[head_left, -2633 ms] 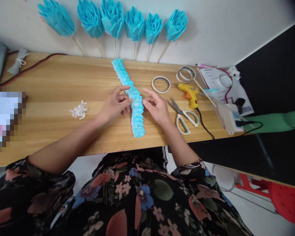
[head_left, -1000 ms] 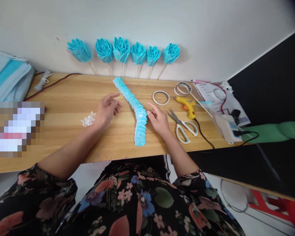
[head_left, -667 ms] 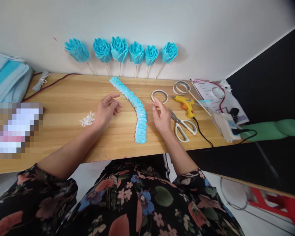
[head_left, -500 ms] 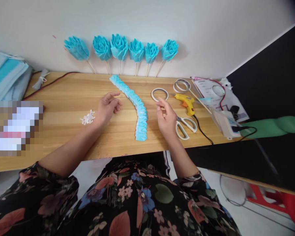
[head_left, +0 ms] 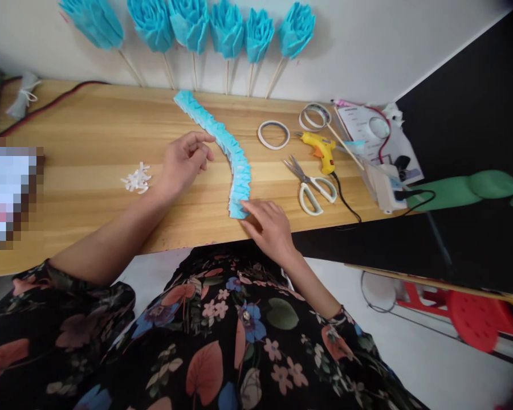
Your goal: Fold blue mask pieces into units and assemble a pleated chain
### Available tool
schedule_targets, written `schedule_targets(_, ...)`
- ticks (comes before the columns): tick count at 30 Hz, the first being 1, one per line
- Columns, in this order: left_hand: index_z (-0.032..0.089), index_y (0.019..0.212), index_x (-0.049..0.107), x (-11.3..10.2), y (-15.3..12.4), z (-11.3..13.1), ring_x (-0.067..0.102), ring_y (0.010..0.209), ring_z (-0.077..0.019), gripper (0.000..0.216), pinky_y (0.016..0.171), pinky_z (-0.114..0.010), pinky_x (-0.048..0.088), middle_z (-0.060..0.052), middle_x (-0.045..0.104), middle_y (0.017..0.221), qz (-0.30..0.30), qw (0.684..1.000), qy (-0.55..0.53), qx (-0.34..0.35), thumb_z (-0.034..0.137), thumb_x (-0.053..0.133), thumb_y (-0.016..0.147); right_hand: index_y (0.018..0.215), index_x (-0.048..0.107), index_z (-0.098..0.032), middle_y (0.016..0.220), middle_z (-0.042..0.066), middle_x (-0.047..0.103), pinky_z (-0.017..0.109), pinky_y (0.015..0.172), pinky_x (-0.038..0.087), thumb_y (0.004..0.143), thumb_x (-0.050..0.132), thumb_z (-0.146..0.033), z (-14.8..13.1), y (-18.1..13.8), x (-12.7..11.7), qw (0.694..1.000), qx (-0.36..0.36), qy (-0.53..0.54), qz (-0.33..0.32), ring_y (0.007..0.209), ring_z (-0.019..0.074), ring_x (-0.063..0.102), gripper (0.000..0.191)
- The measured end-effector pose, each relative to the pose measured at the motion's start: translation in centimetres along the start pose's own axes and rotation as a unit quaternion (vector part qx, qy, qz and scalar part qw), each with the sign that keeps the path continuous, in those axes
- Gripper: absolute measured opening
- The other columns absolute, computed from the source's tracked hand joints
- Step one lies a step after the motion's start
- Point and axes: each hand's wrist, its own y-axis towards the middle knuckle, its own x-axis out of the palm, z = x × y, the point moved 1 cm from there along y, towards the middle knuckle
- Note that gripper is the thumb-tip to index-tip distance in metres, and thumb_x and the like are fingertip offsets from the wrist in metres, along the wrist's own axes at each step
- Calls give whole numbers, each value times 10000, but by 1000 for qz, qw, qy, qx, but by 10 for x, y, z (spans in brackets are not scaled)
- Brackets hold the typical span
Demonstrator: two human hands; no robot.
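A long strip of overlapping folded light-blue pieces [head_left: 226, 142] curves across the wooden table, from its far end near the wall to its near end by the table's front edge. At that near end is my right hand [head_left: 271, 228], its index fingertip on the strip and its thumb apart beside the strip's edge. My left hand [head_left: 183, 162] hovers left of the strip's middle, holding nothing, fingers loosely curled and apart, index finger reaching to the strip's edge. Several blue flowers on thin sticks [head_left: 226, 28] lean against the wall behind.
Right of the strip lie a roll of tape [head_left: 273, 147], more tape rolls [head_left: 314, 126], scissors [head_left: 310, 185] and a yellow glue gun [head_left: 322, 151] with its cord. A power strip [head_left: 382, 185] sits farther right. White scraps [head_left: 137, 177] lie left; a blurred-out device [head_left: 8, 193] is at the left edge.
My right hand has come down and left from beside the scissors to the strip's near end. My left hand has barely moved beside the strip. The view has tilted lower.
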Motion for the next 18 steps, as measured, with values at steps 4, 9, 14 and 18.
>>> schedule_targets(4,137,942,705,-1,1,1,492,492,-79,257,499,-212,392,12,639,673,16,1000,16,-11,0,525,819,1367,642,-211,1177,98,764,429,832,506,1022,547,-259,10,14,0,997,9,-80,7,1041,284,664,361)
schedule_targets(9,154,956,729,-6,3,-5,526,533,-89,182,515,-208,420,-7,667,723,19,1000,25,-5,133,588,844,1357,635,-224,1247,94,741,443,989,524,1027,526,-264,26,22,-22,996,28,-54,67,1153,265,661,350)
schedule_targets(14,149,984,741,-8,4,-14,525,547,-91,204,519,-209,420,-19,676,746,3,999,41,-5,164,598,840,1323,659,-215,1234,109,745,464,1010,539,1022,519,-291,48,10,-42,990,56,-63,115,1156,269,677,340)
schedule_targets(18,160,1006,745,-10,5,-19,533,565,-91,209,529,-208,424,-23,683,766,-9,999,39,0,210,604,860,1256,704,-206,1196,117,759,471,1005,549,1004,534,-268,69,-3,-55,983,82,-75,146,1130,273,692,311)
